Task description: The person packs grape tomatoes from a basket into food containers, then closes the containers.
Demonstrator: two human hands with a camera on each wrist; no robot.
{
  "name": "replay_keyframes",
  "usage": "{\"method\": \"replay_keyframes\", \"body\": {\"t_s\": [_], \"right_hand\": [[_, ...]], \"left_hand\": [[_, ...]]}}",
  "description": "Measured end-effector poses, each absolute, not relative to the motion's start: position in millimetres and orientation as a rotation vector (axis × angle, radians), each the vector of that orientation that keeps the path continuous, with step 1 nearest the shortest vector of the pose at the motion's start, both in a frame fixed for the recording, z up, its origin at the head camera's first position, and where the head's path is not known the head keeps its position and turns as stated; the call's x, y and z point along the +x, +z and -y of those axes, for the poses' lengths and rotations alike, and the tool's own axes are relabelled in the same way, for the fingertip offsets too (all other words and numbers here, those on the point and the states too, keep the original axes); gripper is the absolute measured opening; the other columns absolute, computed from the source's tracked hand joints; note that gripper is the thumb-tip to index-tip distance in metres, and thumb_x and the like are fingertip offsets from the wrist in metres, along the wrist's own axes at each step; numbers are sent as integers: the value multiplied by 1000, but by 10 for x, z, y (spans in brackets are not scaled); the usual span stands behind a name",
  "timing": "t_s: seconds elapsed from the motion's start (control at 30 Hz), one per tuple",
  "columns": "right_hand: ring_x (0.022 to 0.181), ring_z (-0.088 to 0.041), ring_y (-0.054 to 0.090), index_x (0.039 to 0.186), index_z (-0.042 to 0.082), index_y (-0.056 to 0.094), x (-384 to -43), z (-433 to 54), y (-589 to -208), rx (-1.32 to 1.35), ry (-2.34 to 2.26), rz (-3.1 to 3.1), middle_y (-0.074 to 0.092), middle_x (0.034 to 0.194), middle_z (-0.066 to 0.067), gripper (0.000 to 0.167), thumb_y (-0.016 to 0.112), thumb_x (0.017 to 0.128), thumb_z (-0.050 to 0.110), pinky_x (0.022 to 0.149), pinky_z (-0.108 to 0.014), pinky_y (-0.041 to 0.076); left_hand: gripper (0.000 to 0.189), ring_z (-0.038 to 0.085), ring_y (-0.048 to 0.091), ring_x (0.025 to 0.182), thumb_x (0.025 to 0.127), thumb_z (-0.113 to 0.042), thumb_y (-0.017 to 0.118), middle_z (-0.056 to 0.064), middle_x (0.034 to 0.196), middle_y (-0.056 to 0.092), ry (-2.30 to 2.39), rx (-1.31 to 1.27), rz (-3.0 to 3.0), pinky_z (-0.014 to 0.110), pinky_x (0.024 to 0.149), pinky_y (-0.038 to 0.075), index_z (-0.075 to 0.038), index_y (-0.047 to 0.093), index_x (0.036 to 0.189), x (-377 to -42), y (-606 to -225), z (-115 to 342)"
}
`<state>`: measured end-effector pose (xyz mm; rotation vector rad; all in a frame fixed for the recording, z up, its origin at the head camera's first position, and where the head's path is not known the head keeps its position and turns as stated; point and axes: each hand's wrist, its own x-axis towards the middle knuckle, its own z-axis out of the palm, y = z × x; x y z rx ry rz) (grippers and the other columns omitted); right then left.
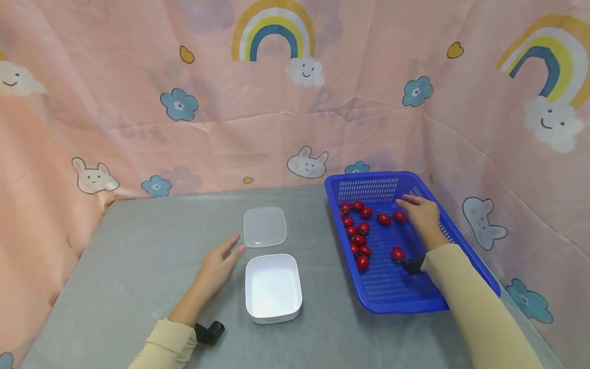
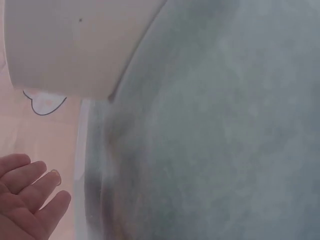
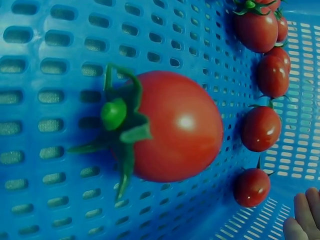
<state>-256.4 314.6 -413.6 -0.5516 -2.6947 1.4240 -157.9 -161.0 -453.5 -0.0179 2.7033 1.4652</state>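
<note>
My right hand [image 1: 421, 218] reaches into a blue plastic basket [image 1: 392, 306], its fingers extended just beside a cherry tomato [image 1: 399, 217]. Nothing shows between those fingers. Several more tomatoes cluster along the basket's left side, and another tomato [image 3: 170, 126] with a green calyx lies large in the right wrist view. To the left, my left hand [image 1: 216, 269] hovers with loosely spread fingers, holding nothing. Its fingertips are by the near-left corner of a clear flat lid [image 1: 265, 227]. A white square container [image 1: 274, 289], with no tomatoes inside, stands to the right of that hand.
A grey cloth covers the table [image 1: 138, 256]. Behind and at the sides hangs a pink curtain [image 1: 221, 128] printed with rainbows, rabbits and flowers. The basket's raised walls surround the tomatoes, and its right edge is close to the curtain.
</note>
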Motion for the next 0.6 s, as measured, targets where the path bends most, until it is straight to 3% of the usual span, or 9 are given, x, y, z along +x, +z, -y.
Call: {"method": "replay_keyframes", "body": {"t_s": [0.2, 0.6], "right_hand": [[147, -42, 32, 148, 6, 45, -2577, -3159, -4163, -576, 1409, 2689, 41, 155, -20, 60, 52, 101, 42, 118, -58, 29], [145, -42, 34, 146, 4, 47, -2607, -3132, -4168, -584, 1380, 2714, 45, 151, -22, 57, 55, 101, 38, 119, -57, 26]], "left_hand": [[51, 39, 48, 137, 101, -34, 55, 14, 151, 49, 1542, -22, -2668, 53, 112, 39, -9, 49, 146, -1537, -4560, 1555], [48, 30, 45, 141, 100, -38, 57, 10, 144, 57, 1660, 15, -2557, 51, 116, 36, -12, 57, 140, -1479, -4569, 1522]]}}
